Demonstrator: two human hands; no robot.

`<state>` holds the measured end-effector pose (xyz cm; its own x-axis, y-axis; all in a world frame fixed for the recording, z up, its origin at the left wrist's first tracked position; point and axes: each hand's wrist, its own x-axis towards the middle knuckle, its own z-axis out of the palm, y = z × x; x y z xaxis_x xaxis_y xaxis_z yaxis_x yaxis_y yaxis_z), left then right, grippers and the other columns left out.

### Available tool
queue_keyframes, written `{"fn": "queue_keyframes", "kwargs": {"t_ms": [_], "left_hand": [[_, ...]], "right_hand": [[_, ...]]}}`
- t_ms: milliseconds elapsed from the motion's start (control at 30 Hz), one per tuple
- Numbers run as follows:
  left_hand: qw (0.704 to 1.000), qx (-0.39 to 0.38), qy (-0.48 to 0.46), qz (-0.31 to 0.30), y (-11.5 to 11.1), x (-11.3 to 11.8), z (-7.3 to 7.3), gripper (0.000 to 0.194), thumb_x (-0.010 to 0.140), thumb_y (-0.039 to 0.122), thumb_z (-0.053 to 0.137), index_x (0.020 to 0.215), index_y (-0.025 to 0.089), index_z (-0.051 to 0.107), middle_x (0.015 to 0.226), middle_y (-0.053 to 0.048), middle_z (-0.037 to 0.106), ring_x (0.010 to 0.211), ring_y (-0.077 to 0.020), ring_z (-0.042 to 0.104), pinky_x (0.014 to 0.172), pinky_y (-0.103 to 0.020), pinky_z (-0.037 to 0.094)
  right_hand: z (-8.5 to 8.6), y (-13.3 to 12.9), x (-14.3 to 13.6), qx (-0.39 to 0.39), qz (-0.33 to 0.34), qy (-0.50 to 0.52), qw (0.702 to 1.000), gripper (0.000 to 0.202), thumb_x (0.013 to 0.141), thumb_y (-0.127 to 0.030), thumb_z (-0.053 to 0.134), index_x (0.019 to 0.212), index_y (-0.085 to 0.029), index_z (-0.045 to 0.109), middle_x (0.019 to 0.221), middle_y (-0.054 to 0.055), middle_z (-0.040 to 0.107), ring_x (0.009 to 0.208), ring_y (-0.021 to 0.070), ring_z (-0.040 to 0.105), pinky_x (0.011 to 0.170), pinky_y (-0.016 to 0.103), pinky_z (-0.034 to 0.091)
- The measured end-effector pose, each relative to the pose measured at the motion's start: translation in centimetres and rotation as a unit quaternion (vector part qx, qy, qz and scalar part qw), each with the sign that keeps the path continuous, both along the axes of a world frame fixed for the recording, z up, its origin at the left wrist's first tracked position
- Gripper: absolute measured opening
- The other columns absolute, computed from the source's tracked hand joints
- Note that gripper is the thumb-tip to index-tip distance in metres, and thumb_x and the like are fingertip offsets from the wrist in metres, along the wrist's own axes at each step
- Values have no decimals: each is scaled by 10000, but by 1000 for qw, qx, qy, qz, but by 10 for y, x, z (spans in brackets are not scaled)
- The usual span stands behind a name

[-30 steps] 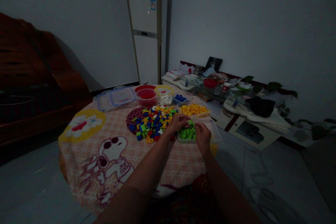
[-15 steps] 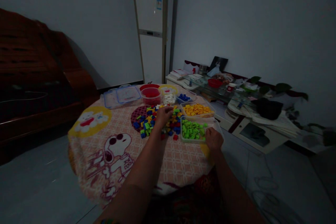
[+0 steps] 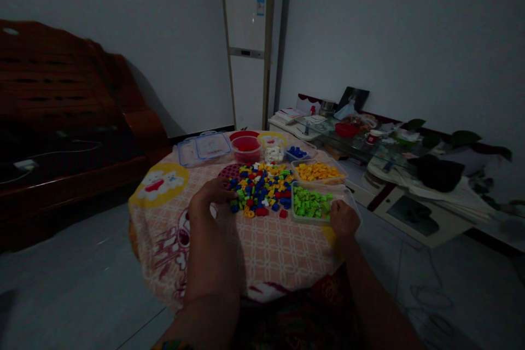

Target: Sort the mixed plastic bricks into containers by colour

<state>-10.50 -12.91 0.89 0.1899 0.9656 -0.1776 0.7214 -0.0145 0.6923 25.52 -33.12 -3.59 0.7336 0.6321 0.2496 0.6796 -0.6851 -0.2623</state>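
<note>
Over the left edge of a mixed pile of toy building bricks (image 3: 262, 188) is my left hand (image 3: 209, 196). Its fingers stretch towards the green and blue bricks, parted, and I see nothing held in them. My right hand (image 3: 344, 220) is closed, at the right front part of a clear container (image 3: 305, 221). What those curled fingers hold, if anything, is hidden. Green bricks (image 3: 311, 203) fill the container's left part. Behind it stands a clear container of yellow bricks (image 3: 318, 171). Blue bricks (image 3: 296, 152) and white bricks (image 3: 274, 154) sit in containers farther back.
Clear lids with blue rims (image 3: 213, 145) lie at the table's back left, beside a clear tub (image 3: 246, 156) and a red basin (image 3: 240, 134). A patterned cloth (image 3: 283, 257) covers the round table. To the right stands a cluttered glass-topped cabinet (image 3: 320, 128); at left, a wooden bench (image 3: 139, 126).
My left hand has moved left, from the middle of the brick pile to its left edge. The right hand stays at the green-brick container. The whole view has shifted slightly.
</note>
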Motion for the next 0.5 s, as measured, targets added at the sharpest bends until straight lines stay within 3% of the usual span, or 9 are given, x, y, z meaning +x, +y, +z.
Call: {"fn": "queue_keyframes", "kwargs": {"t_ms": [100, 200, 333, 500], "left_hand": [[999, 11, 1, -51, -1, 13, -7, 776, 524, 218, 875, 1251, 190, 605, 979, -81, 764, 730, -210, 705, 626, -256, 538], [992, 58, 53, -98, -2, 31, -8, 766, 490, 172, 853, 1221, 211, 629, 1095, -96, 751, 901, -250, 714, 722, -264, 546], [980, 142, 95, -98, -3, 58, -7, 629, 572, 123, 783, 1188, 193, 671, 1196, -136, 720, 1091, -307, 672, 886, -316, 516], [974, 211, 43, -72, -4, 85, -9, 530, 686, 134, 704, 1214, 165, 677, 1233, -142, 701, 1142, -303, 643, 980, -364, 475]], "right_hand": [[0, 0, -1, 3, 0, 0, 1000, 383, 1004, -312, 405, 943, -191, 764, 854, 115, 745, 693, 172, 639, 605, 273, 303], [0, 0, -1, 2, 1, -1, 1000, 372, 1005, -303, 410, 955, -193, 762, 860, 113, 743, 697, 170, 637, 614, 270, 307], [1, -1, -1, -5, 6, -1, 1000, 380, 1014, -305, 396, 968, -196, 757, 857, 108, 742, 694, 168, 636, 619, 267, 310], [3, -2, -2, -7, 13, 2, 1000, 378, 1015, -294, 394, 956, -193, 754, 882, 111, 751, 719, 173, 655, 614, 270, 311]]}}
